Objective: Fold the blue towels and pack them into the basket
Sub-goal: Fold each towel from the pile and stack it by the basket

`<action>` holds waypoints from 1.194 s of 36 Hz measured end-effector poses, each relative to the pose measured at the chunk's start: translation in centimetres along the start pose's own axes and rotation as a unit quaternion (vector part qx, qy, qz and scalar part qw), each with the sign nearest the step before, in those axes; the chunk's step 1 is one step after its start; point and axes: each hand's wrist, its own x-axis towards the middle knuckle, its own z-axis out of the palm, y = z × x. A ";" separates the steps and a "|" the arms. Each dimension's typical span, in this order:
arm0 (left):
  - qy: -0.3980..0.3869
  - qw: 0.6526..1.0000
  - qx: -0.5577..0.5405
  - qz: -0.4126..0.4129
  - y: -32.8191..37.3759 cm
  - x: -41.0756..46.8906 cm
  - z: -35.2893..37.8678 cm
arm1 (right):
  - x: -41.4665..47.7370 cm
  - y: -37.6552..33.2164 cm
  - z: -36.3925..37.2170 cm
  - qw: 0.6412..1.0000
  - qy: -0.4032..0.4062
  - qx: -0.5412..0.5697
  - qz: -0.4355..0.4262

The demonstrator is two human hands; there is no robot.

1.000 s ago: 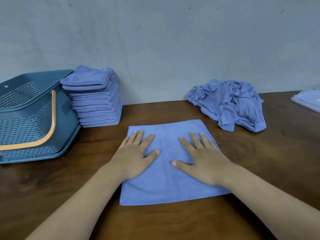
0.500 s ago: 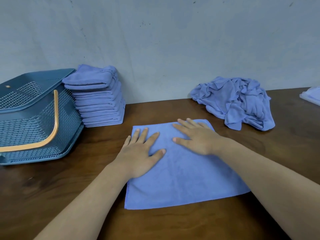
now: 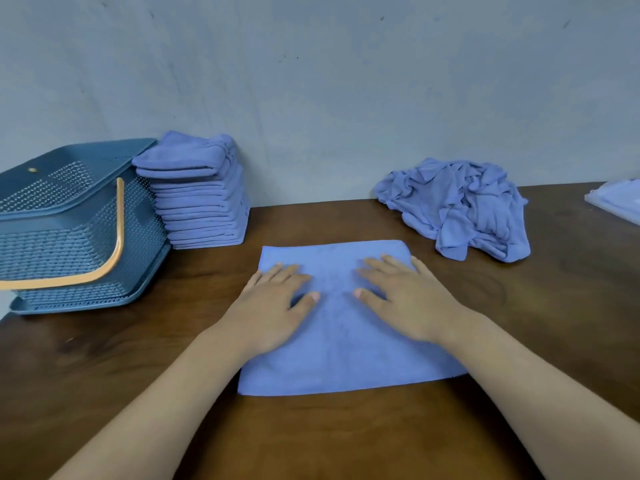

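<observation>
A blue towel [image 3: 343, 344] lies spread flat on the brown table in front of me. My left hand [image 3: 273, 306] presses on its left half with straight fingers, palm down. My right hand [image 3: 405, 299] lies flat on its right half, fingers pointing away from me. A tall stack of folded blue towels [image 3: 201, 199] stands against the wall at the left. Beside it sits the blue plastic basket [image 3: 65, 237] with an orange handle, tipped onto its side. A heap of crumpled blue towels [image 3: 460, 209] lies at the back right.
The grey wall runs right behind the table's far edge. A pale blue flat object [image 3: 620, 202] is cut off at the right edge of view. Bare wood [image 3: 329, 434] stretches between my forearms and toward me.
My right hand slid from the towel's far edge back to the right half, palm flat. My left hand stayed on the left half. The view shifted slightly.
</observation>
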 end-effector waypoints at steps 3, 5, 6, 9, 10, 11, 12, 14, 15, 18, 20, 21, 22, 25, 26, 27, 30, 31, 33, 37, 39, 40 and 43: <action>-0.014 1.000 0.004 -0.010 2.8 -1.9 1.3 | -2.7 -3.0 1.0 0.999 -0.038 0.017 -0.031; -0.020 0.999 0.025 -0.017 3.5 -3.6 2.5 | -4.6 -3.1 1.8 0.997 -0.055 0.013 -0.049; -0.019 0.999 0.037 -0.019 3.3 -4.4 3.0 | -5.5 -2.7 2.0 0.997 -0.055 0.012 -0.053; -0.014 0.998 0.053 -0.036 1.7 -6.4 3.2 | -7.7 -0.4 2.1 0.999 -0.037 0.003 -0.039; -0.012 0.997 0.058 -0.040 1.2 -7.0 3.1 | -8.4 0.3 2.1 0.999 -0.030 0.002 -0.029; -0.011 0.997 0.061 -0.043 0.7 -7.5 3.0 | -9.0 1.0 2.0 1.000 -0.024 0.005 -0.019; -0.009 0.997 0.059 -0.044 0.4 -8.0 3.0 | -9.5 1.5 2.0 1.000 -0.020 0.010 -0.012; 0.000 0.998 0.052 -0.048 -0.1 -8.9 3.1 | -10.4 2.1 2.2 1.000 -0.012 0.012 -0.004; 0.006 0.997 0.050 -0.050 -0.2 -9.2 3.1 | -10.8 2.3 2.3 1.000 -0.007 0.010 0.000; 0.052 0.997 0.059 -0.018 0.1 -9.6 2.9 | -11.4 2.2 2.4 1.000 0.027 -0.007 -0.004; 0.110 0.990 0.060 0.068 1.1 -9.7 2.5 | -11.7 1.8 2.0 0.996 0.064 -0.017 -0.061; 0.130 0.983 0.052 0.122 1.7 -9.7 2.4 | -11.8 1.4 1.7 0.991 0.084 -0.009 -0.103; 0.135 0.974 0.042 0.175 2.3 -9.8 2.5 | -11.9 1.1 1.6 0.984 0.100 0.008 -0.146; 0.102 0.954 0.051 0.277 4.3 -10.4 3.0 | -12.5 0.2 2.0 0.960 0.132 0.025 -0.245; 0.101 0.948 0.061 0.295 4.7 -10.6 3.1 | -12.8 0.0 2.2 0.957 0.139 0.022 -0.254; 0.105 0.946 0.063 0.300 5.1 -10.8 3.1 | -13.0 -0.1 2.3 0.955 0.149 0.024 -0.256; 0.120 0.951 0.047 0.282 5.7 -11.4 2.5 | -13.4 -0.3 2.3 0.953 0.164 0.039 -0.253; 0.124 0.950 0.047 0.282 5.7 -11.5 2.4 | -13.5 -0.4 2.2 0.952 0.166 0.044 -0.255; 0.136 0.945 0.058 0.293 5.8 -11.5 2.4 | -13.6 -0.4 2.2 0.952 0.163 0.059 -0.253; 0.147 0.945 0.090 0.276 6.2 -11.1 2.4 | -13.6 -0.3 2.3 0.954 0.156 0.063 -0.247; 0.156 0.942 0.114 0.274 6.6 -10.8 2.4 | -13.6 -0.4 2.3 0.956 0.153 0.065 -0.242; 0.161 0.937 0.133 0.280 6.8 -10.6 2.5 | -13.7 -0.4 2.4 0.957 0.151 0.067 -0.239; 0.185 0.924 0.174 0.286 7.4 -10.3 2.9 | -13.7 -0.6 2.3 0.963 0.134 0.087 -0.216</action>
